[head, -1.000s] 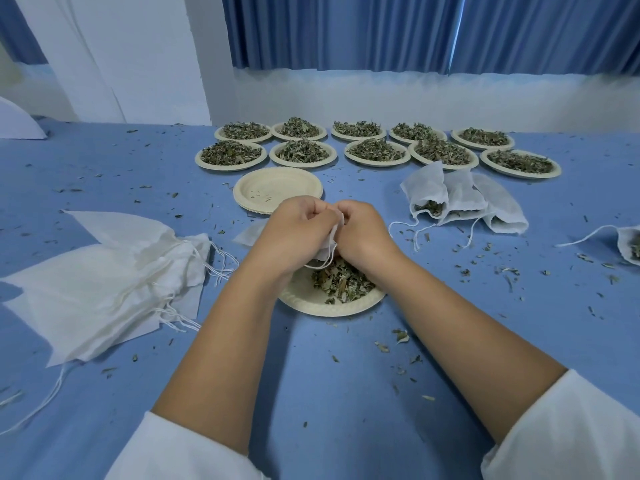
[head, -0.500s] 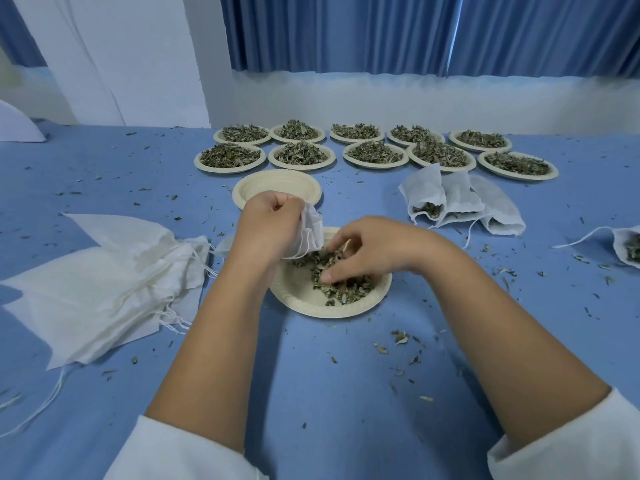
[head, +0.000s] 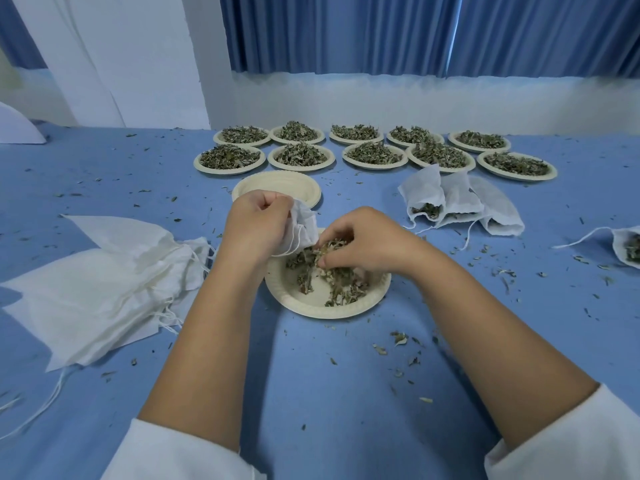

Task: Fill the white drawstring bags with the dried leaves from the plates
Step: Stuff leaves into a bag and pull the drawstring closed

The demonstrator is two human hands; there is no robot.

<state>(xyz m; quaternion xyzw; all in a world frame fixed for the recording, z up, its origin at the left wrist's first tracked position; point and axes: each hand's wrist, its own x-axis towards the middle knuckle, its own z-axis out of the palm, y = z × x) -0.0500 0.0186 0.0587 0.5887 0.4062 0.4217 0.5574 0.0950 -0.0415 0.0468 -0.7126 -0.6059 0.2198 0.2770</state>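
White gauzy drawstring bag (head: pixel 304 225) hangs crumpled from the left hand (head: pixel 258 226), which is clenched round its mouth just above the round cream paper plate (head: pixel 311 303) on the blue counter (head: pixel 311 375). Over that plate the right hand (head: pixel 367 244) curls, pinching crumbly dried green leaves (head: pixel 339 282). Flat empty white bags (head: pixel 97 282) lie left of the plate.

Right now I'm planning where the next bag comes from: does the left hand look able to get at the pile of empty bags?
Probably yes, but not freely: the pile of empty bags lies close on that side with nothing in between, yet the left hand is gripping a bag at the plate.
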